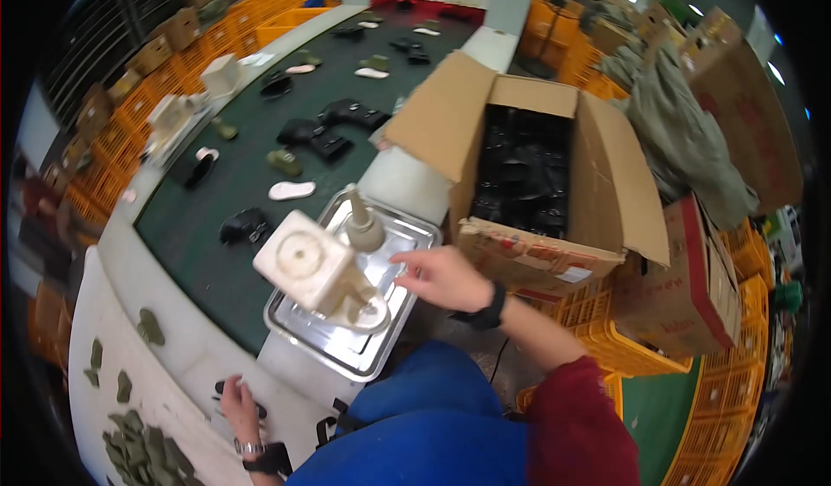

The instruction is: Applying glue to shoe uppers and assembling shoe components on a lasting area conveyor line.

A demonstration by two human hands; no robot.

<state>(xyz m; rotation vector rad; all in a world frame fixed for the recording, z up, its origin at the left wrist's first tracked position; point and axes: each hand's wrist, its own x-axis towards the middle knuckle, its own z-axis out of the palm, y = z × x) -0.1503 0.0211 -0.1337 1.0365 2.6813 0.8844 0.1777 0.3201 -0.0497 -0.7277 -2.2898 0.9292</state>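
Observation:
Over the right edge of a shiny metal tray [333,356], my right hand [446,278] has its fingers bent toward the thumb in a pinch; anything between them is too small to make out. On the tray sit a white block-shaped holder [299,261] with a round mark on its face and a grey-green bottle [365,231] with a narrow neck. Lower left, my left hand [238,412] is curled at the white table's edge around a small black object [260,411], mostly hidden by the fingers.
A green conveyor belt [199,261] carries black boots [355,114], white insoles [292,191] and green pieces. An open carton [537,248] of black wrapped items stands right of the tray. Green pieces [143,451] are heaped lower left. Orange crates [723,417] line the right.

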